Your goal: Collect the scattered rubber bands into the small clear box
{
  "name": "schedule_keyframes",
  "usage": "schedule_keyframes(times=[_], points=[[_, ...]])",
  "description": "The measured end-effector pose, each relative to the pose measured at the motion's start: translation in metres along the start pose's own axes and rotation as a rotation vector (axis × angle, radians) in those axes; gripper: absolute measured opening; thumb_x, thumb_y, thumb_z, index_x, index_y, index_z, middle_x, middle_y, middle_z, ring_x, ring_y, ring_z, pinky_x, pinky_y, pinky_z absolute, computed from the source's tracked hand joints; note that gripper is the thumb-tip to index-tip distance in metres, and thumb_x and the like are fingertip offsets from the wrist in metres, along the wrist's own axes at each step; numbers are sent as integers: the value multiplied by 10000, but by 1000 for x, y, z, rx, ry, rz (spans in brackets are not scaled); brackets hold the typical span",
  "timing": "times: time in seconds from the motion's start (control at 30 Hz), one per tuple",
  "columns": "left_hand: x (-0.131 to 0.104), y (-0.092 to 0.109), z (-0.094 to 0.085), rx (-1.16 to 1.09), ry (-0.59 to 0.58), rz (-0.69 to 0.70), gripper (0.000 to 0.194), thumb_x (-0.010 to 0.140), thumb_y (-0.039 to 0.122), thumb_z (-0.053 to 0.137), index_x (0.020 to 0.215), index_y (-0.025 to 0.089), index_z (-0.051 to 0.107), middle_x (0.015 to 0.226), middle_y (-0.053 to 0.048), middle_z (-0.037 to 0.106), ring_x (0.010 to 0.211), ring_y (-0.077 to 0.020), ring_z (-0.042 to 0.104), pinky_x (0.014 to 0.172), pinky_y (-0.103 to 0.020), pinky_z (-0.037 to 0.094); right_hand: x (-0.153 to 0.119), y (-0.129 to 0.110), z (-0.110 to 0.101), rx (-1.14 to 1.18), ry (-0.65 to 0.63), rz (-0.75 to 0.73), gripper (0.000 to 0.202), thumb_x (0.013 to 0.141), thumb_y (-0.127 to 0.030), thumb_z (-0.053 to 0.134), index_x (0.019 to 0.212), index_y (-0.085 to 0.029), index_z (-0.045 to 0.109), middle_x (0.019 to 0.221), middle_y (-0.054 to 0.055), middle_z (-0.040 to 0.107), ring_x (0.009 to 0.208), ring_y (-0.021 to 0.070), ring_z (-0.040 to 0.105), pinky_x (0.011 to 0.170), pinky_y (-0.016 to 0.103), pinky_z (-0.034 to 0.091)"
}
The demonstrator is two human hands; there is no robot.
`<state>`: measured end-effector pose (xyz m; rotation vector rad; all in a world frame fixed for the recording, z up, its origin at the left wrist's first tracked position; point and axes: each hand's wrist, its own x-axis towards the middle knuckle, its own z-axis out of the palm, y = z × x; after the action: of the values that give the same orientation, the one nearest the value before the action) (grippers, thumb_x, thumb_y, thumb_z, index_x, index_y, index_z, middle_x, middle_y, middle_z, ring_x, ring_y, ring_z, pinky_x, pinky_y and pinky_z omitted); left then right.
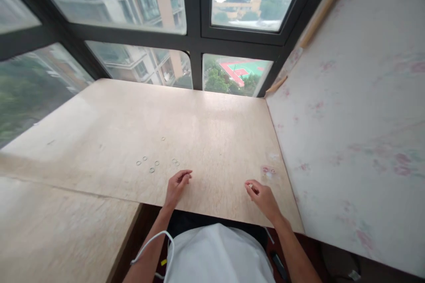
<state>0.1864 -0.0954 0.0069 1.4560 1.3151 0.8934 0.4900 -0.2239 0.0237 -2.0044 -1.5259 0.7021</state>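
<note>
My left hand (177,188) is over the front of the pale tabletop, its fingers curled together toward the thumb. Just beyond and left of it lie several small thin rings, among them a ring (157,163), a darker-looking ring (152,170) and a touching pair of rings (175,162). One ring (163,139) sits farther back, apart from the others. My right hand (262,195) is closed in a pinch near the front right. Whatever either hand may hold is too small or hidden to make out. A small clear packet with red marks (268,171) lies just beyond my right hand.
The pale tabletop (215,137) reaches back to dark-framed windows (195,42). A flower-patterned wall panel (352,132) borders it on the right. A lower-left surface (59,230) adjoins it. A white cable (154,239) loops beside my left forearm.
</note>
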Motion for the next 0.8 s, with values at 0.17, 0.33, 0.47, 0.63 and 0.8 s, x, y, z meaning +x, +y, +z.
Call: schedule_keyframes(times=[0.17,0.33,0.47,0.63,0.8], points=[[54,5,-62,87,294,-25,344,775,353,516,974,135,694,791,-48,694,604,-127,590,548,-228,484,-4,-8,43,1,-94,-89,286,885,-421,429,938,-281,673,658,26,689,593,224,650,577,318,460],[118,-7,-115,572,238,-11,412,794,305,449,1087,106,659,917,-82,691,645,-136,606,634,-250,494,4,-3,55,12,43,-87,308,878,-441,421,905,-283,684,799,60,736,685,254,690,635,347,506],[155,-17,-126,698,150,26,429,691,258,592,1092,124,664,943,-76,673,720,-154,605,743,-267,483,8,1,57,12,128,-104,331,876,-444,428,885,-251,697,785,68,737,638,232,687,598,314,515],[179,-18,-121,842,51,55,346,706,315,625,998,142,689,917,-72,654,865,-211,606,789,-285,460,7,5,60,9,161,-153,385,888,-456,433,893,-185,706,778,73,740,617,194,687,578,256,513],[192,-13,-120,948,-35,60,189,764,290,559,815,180,703,890,-78,665,847,-218,604,738,-286,439,8,6,60,-2,175,-155,390,897,-453,434,888,-172,706,760,73,738,603,191,687,561,247,510]])
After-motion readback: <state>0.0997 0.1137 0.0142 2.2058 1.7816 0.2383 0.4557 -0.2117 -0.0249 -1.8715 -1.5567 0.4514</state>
